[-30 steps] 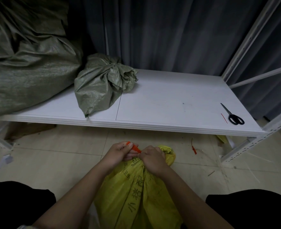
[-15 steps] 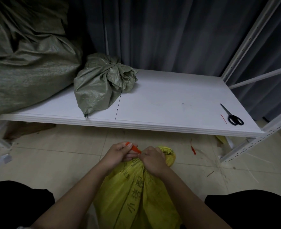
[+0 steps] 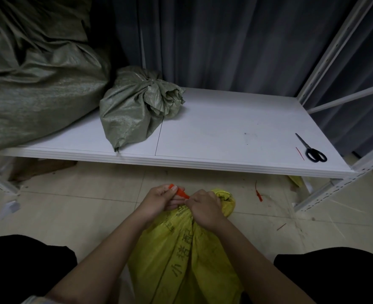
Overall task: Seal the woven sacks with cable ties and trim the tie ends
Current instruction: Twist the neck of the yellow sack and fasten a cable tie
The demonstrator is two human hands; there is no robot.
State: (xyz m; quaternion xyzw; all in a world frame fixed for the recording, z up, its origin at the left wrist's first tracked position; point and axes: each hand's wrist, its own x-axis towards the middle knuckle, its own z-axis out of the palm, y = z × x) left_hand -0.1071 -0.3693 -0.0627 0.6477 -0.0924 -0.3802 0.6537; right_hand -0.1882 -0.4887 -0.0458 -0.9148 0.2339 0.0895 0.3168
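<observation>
A yellow woven sack [image 3: 185, 255] with black printed characters stands on the floor between my knees. Its neck is gathered under my right hand [image 3: 204, 208], which grips the bunched fabric. My left hand [image 3: 159, 199] pinches a red cable tie [image 3: 180, 192] at the sack's neck, and the tie runs between both hands. Black scissors [image 3: 313, 151] lie on the white shelf board [image 3: 225, 137] at the far right, with a thin red tie piece [image 3: 300, 153] beside them. A small green woven sack [image 3: 135, 113], tied at its neck, lies on the shelf.
A large green woven sack [image 3: 34, 88] fills the shelf's left side. Dark curtains hang behind. White metal shelf posts [image 3: 334, 187] stand at the right. Red tie offcuts [image 3: 258, 193] and thin scraps lie on the tiled floor.
My hands have stayed at the sack's neck with only slight finger movement on the red tie. Nothing else has moved.
</observation>
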